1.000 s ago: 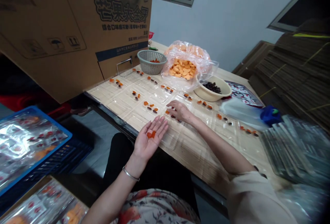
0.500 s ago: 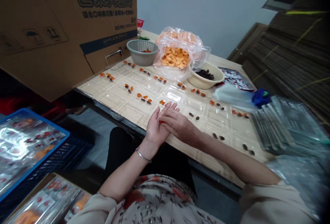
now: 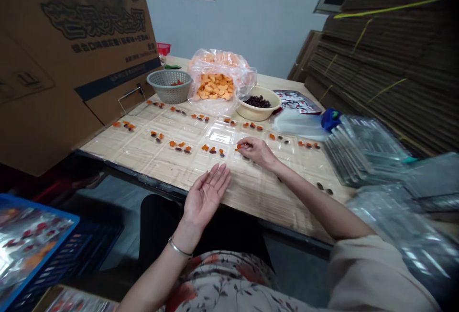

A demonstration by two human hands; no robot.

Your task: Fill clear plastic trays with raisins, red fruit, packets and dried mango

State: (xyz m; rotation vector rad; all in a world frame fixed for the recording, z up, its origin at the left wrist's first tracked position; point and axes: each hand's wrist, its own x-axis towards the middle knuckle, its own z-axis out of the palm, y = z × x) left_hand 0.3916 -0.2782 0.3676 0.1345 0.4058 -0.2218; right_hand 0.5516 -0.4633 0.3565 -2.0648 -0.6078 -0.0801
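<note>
My left hand [image 3: 207, 196] lies palm up at the table's front edge, fingers stretched, with nothing visible in the palm. Over a clear plastic tray, my right hand [image 3: 258, 151] pinches a small orange candy piece [image 3: 238, 148] between thumb and fingertips. Dark brown pieces beneath that hand are partly hidden by it. Just to the left, a group of orange and dark candies [image 3: 213, 150] sits in another clear tray. More such groups, like these orange and dark candies [image 3: 180, 146], lie in trays laid out in rows.
Along the back stand a grey basket [image 3: 168, 94], a clear bag of orange pieces [image 3: 215, 87] and a cream bowl [image 3: 258, 112] of dark pieces. Stacked clear trays [image 3: 353, 151] occupy the right. A large carton [image 3: 93, 70] borders the left; a blue crate [image 3: 68, 250] is below.
My hands have parted. The right has moved away over a tray with an orange piece, while the left has opened flat. The tray left of it now shows more candies. The view has shifted right.
</note>
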